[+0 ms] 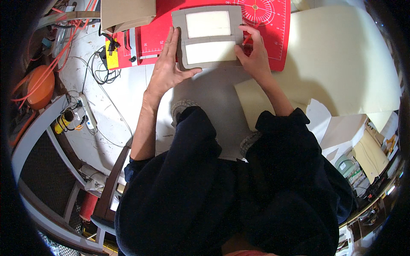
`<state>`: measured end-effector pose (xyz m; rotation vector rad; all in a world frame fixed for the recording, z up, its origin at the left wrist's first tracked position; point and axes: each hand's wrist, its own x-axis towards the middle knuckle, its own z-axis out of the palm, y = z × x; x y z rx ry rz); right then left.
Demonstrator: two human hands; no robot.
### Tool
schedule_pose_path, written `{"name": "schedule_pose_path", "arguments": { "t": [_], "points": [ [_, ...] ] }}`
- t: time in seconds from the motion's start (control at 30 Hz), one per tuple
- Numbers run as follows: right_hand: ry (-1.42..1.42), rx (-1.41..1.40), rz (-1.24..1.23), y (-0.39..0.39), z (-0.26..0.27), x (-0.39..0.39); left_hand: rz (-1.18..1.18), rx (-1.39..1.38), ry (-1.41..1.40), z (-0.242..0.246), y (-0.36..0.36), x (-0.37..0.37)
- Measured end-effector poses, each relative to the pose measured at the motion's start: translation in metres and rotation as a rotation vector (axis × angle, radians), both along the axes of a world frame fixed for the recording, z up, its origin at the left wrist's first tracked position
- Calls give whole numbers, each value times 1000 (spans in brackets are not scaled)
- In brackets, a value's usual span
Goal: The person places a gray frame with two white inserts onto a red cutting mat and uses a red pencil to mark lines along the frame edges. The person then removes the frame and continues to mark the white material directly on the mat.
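Observation:
A grey board panel with pencil lines and two pale rectangular areas lies over a red cutting mat. Whether those areas are openings or inset sheets is unclear. Along the panel's left edge my left hand rests with straight fingers, its thumb stretched along the lower edge. My right hand has its thumb and index finger on the panel's right edge. A thin red pen-like tool passes behind the right index finger; I cannot tell whether it is held.
A cardboard box stands at the upper left beside a metal bar. Large cream sheets spread at the right. Black cables and a power strip lie on the floor. A chair stands at the left.

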<state>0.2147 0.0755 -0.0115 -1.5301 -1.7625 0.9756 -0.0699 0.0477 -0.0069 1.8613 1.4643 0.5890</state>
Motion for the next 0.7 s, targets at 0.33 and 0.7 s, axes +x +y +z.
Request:
{"name": "schedule_pose_path", "arguments": {
  "t": [0.33,0.7],
  "points": [
    [-50,215,11,-13,-11,9,25,-13,-38,-3,-1,-3],
    [-201,161,203,-35,1,19,10,-39,-3,19,-3,-3]
  ]
}}
